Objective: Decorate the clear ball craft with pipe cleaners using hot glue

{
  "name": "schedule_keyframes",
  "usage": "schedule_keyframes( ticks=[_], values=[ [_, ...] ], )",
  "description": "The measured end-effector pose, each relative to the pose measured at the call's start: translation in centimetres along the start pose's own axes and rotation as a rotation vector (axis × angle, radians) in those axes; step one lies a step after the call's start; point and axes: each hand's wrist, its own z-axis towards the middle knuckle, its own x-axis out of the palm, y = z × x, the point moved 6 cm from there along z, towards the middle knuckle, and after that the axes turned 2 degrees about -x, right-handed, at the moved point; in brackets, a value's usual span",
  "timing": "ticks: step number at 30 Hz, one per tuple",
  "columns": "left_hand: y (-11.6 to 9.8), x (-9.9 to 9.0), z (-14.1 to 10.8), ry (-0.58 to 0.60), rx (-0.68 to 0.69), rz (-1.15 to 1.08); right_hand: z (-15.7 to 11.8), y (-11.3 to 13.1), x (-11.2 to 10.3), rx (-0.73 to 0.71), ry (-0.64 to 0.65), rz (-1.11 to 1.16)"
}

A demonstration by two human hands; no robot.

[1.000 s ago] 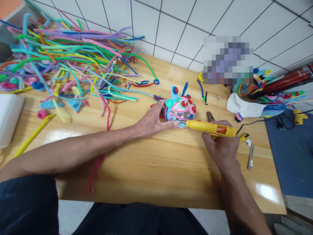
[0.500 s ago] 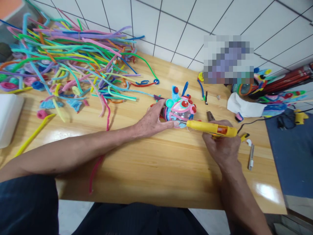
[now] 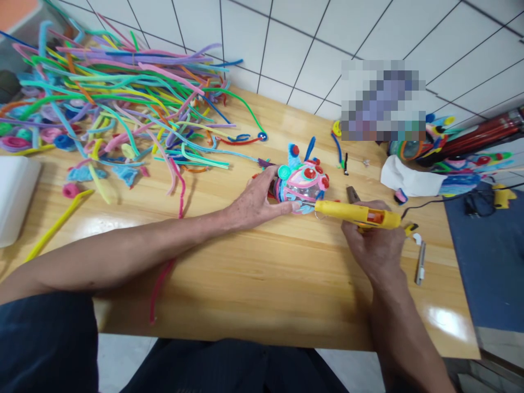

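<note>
A clear plastic bottle (image 3: 305, 192) decorated with pink, blue, green and red pipe-cleaner shapes lies on the table. My left hand (image 3: 260, 199) grips its left end, the thumb stretched along the near side. My right hand (image 3: 374, 237) is wrapped round the handle of a yellow glue gun (image 3: 347, 212). The gun points left, and its tip is at the bottle's near side beside my left thumb. Whether the tip touches the bottle cannot be made out. A black cord runs from the gun's rear to the right.
Many coloured pipe cleaners (image 3: 123, 82) heap at the back left. A white box (image 3: 16, 199) stands at the left edge. At the right lie a utility knife (image 3: 420, 263), pliers (image 3: 352, 195) and a white cloth (image 3: 409, 177). A red cylinder (image 3: 478, 134) is beyond.
The glue gun and my right hand have shifted slightly to the right. My left hand and the bottle have hardly moved.
</note>
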Motion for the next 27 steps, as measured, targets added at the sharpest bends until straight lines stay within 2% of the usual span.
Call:
schedule_keyframes(
  ticks=[7, 16, 22, 27],
  values=[
    [0.22, 0.06, 0.07, -0.002, -0.001, -0.006, -0.12, -0.37, 0.16, 0.042, 0.040, -0.002],
    [0.20, 0.08, 0.03, 0.005, -0.015, -0.019, -0.02, -0.13, 0.09, -0.020, 0.042, 0.046],
    [0.16, 0.09, 0.04, 0.003, -0.002, -0.027, -0.19, -0.41, 0.14, 0.000, 0.052, -0.007],
    [0.20, 0.16, 0.04, 0.013, -0.009, -0.030, -0.15, 0.01, 0.04, -0.060, 0.032, 0.000]
  ],
)
